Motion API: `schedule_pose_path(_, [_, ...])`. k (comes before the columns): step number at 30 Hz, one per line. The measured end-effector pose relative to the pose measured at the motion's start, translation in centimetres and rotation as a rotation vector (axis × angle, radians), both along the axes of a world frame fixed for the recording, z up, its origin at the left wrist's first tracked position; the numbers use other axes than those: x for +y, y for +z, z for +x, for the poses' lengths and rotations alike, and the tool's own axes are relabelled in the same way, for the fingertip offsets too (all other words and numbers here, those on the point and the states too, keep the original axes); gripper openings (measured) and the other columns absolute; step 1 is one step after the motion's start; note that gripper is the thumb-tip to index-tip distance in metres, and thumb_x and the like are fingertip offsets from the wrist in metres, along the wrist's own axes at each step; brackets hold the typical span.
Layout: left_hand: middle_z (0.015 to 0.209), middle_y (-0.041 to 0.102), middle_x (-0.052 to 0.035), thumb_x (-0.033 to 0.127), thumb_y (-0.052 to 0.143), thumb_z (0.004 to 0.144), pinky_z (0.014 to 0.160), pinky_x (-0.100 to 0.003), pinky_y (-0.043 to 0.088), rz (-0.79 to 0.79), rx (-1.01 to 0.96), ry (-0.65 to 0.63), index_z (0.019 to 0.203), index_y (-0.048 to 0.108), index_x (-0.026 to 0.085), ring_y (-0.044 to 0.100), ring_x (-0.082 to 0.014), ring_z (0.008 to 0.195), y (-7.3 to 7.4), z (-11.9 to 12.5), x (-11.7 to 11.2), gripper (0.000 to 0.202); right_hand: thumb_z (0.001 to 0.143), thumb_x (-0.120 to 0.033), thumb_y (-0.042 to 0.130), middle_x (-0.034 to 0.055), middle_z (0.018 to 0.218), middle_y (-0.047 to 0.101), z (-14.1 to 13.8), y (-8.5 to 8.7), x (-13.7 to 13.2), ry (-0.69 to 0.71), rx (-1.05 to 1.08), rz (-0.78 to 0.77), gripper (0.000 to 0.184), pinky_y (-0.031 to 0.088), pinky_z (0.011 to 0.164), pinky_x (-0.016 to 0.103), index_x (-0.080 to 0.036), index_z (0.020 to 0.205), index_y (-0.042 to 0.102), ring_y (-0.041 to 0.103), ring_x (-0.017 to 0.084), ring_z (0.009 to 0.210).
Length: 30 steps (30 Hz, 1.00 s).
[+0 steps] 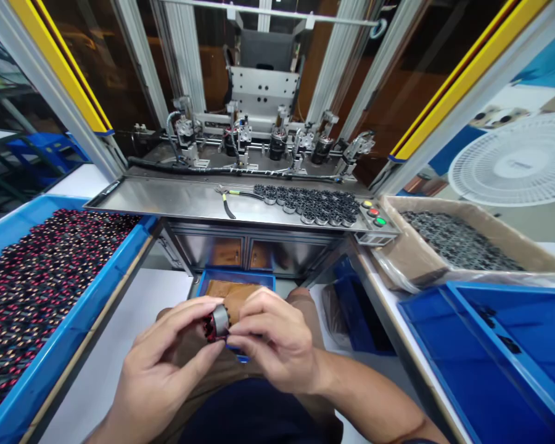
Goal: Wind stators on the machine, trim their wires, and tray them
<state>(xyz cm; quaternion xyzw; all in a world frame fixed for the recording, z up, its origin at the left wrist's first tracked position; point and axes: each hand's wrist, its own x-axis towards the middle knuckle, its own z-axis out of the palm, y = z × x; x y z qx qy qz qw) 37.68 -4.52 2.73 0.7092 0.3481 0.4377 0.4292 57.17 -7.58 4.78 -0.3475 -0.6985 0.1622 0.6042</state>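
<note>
A small motor stator, with a grey metal ring, black toothed ends and red windings, is held above my lap. My left hand grips it from the left, with the fingers over its top and the thumb under its lower edge. On the other side, my right hand has its thumb and forefinger pinched together at the stator's lower right rim. Whether a wire end lies in that pinch is too small to tell. Below the hands, a blue bin with brown cardboard in it is partly hidden.
To the left stands a blue crate full of wound parts. Cutting pliers and many black-and-grey rings lie on the metal bench. A button box, a lined carton, blue trays and a fan are at right.
</note>
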Motion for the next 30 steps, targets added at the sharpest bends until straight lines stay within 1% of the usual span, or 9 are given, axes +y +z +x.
schedule_pose_path(5, [0.118, 0.067, -0.0088, 0.012, 0.075, 0.074, 0.087, -0.031, 0.058, -0.224, -0.212, -0.041, 0.107, 0.068, 0.025, 0.067, -0.0259, 0.108, 0.5, 1.0, -0.2, 0.036, 0.084, -0.015, 0.067, 0.0031, 0.072, 0.063, -0.4, 0.1, -0.1, 0.011, 0.100, -0.127, 0.005, 0.050, 0.063, 0.025, -0.015, 0.080, 0.067, 0.059, 0.012, 0.068])
schedule_pose_path(10, [0.115, 0.070, -0.0108, 0.012, 0.080, 0.067, 0.092, -0.037, 0.058, -0.101, -0.199, 0.084, 0.097, 0.071, 0.022, 0.064, -0.0296, 0.113, 0.5, 1.3, 0.0, 0.032, 0.089, -0.025, 0.062, 0.0026, 0.071, 0.063, 1.8, 1.4, 0.0, -0.026, 0.115, -0.334, 0.017, 0.049, 0.063, 0.026, -0.015, 0.076, 0.064, 0.059, 0.012, 0.067])
schedule_pose_path(12, [0.114, 0.072, -0.0105, 0.012, 0.082, 0.063, 0.093, -0.040, 0.057, -0.040, -0.193, 0.130, 0.098, 0.070, 0.023, 0.066, -0.0296, 0.110, 0.2, 1.2, 0.0, 0.038, 0.088, -0.036, 0.063, 0.0046, 0.077, 0.064, 2.6, 2.5, -0.1, -0.012, 0.037, -0.284, 0.021, 0.050, 0.066, 0.029, -0.015, 0.085, 0.064, 0.060, 0.014, 0.071])
schedule_pose_path(15, [0.111, 0.074, -0.0091, 0.010, 0.083, 0.060, 0.090, -0.039, 0.059, -0.032, -0.190, 0.136, 0.101, 0.066, 0.023, 0.071, -0.0275, 0.100, -0.3, 1.0, 0.1, 0.046, 0.082, -0.046, 0.069, 0.0071, 0.082, 0.065, 2.5, 3.9, -0.1, 0.045, -0.267, -0.064, 0.034, 0.048, 0.068, 0.032, -0.015, 0.093, 0.061, 0.059, 0.017, 0.073])
schedule_pose_path(18, [0.110, 0.074, -0.0093, 0.008, 0.081, 0.063, 0.088, -0.036, 0.059, -0.028, -0.121, 0.097, 0.107, 0.062, 0.022, 0.072, -0.0260, 0.097, -0.2, 0.9, 0.1, 0.051, 0.092, -0.026, 0.055, 0.0069, 0.080, 0.065, 1.9, 4.4, 0.1, -0.009, -0.606, 0.050, 0.013, 0.042, 0.065, 0.031, -0.015, 0.087, 0.060, 0.054, 0.016, 0.072])
schedule_pose_path(22, [0.114, 0.073, -0.0046, 0.007, 0.074, 0.071, 0.091, -0.028, 0.057, 0.111, -0.100, 0.026, 0.122, 0.052, 0.028, 0.071, -0.0210, 0.103, 0.4, 0.6, -0.2, 0.059, 0.094, -0.013, 0.039, 0.0062, 0.076, 0.061, 3.1, 4.6, 0.8, 0.058, -0.874, 0.147, 0.025, 0.036, 0.062, 0.033, -0.015, 0.082, 0.060, 0.047, 0.017, 0.068])
schedule_pose_path(24, [0.117, 0.071, -0.0023, 0.007, 0.072, 0.074, 0.092, -0.026, 0.056, 0.144, -0.079, 0.000, 0.128, 0.047, 0.031, 0.069, -0.0188, 0.106, 0.7, 0.2, -0.3, 0.064, 0.094, -0.013, 0.040, 0.0058, 0.076, 0.062, 4.0, 5.0, 1.1, 0.087, -0.902, 0.146, 0.024, 0.036, 0.063, 0.033, -0.015, 0.081, 0.060, 0.048, 0.016, 0.069])
schedule_pose_path(27, [0.121, 0.070, -0.0027, 0.007, 0.073, 0.073, 0.095, -0.027, 0.055, 0.151, -0.021, -0.011, 0.133, 0.044, 0.032, 0.068, -0.0195, 0.110, 0.3, -0.6, -0.4, 0.072, 0.093, -0.023, 0.056, 0.0065, 0.082, 0.065, 4.5, 5.9, 1.5, 0.163, -0.804, 0.045, 0.011, 0.042, 0.068, 0.032, -0.014, 0.092, 0.062, 0.056, 0.017, 0.076])
schedule_pose_path(30, [0.120, 0.071, -0.0044, 0.007, 0.077, 0.068, 0.097, -0.030, 0.054, 0.113, -0.011, 0.003, 0.131, 0.050, 0.030, 0.069, -0.0225, 0.109, -0.5, -1.3, -0.3, 0.073, 0.085, -0.038, 0.069, 0.0104, 0.092, 0.068, 3.3, 6.1, 2.0, 0.252, -0.599, -0.015, 0.033, 0.047, 0.076, 0.032, -0.011, 0.102, 0.063, 0.061, 0.018, 0.085])
